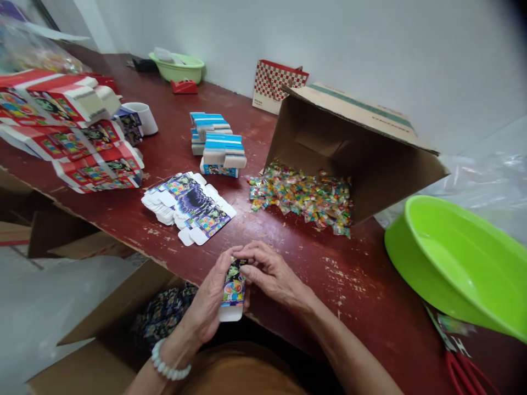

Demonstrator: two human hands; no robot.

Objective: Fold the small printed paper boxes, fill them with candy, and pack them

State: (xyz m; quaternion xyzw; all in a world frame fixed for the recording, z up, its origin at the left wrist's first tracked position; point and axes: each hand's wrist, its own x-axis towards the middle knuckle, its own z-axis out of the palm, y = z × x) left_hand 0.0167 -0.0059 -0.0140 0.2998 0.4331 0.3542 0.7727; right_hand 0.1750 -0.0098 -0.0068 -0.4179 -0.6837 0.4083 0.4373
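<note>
Forearms rise from the bottom edge of the frame, one from lower left and one from lower right, and meet near bottom centre. Between the two hands is a small printed box (234, 289), its picture face turned up toward the camera and its white end flap pointing to the bottom of the frame. The left hand (211, 292) is part closed around the box, the palm along its left side and the thumb running up that edge; a fingertip shows at the far side, while most of its fingers are hidden underneath. A bead bracelet (169, 365) circles the left wrist. The right hand (267, 269) comes in slantwise, wrist fairly straight, fingers bent and loosely gathered over the upper end, the thumb laid across the upper right of the face. How firmly it grips, I cannot tell.

Just above the hands, left of centre, a pile of flat cartons (193, 206) lies on the red table (296, 269). Wrapped sweets (304, 195) spill from a cardboard box (395, 189) right of centre.
</note>
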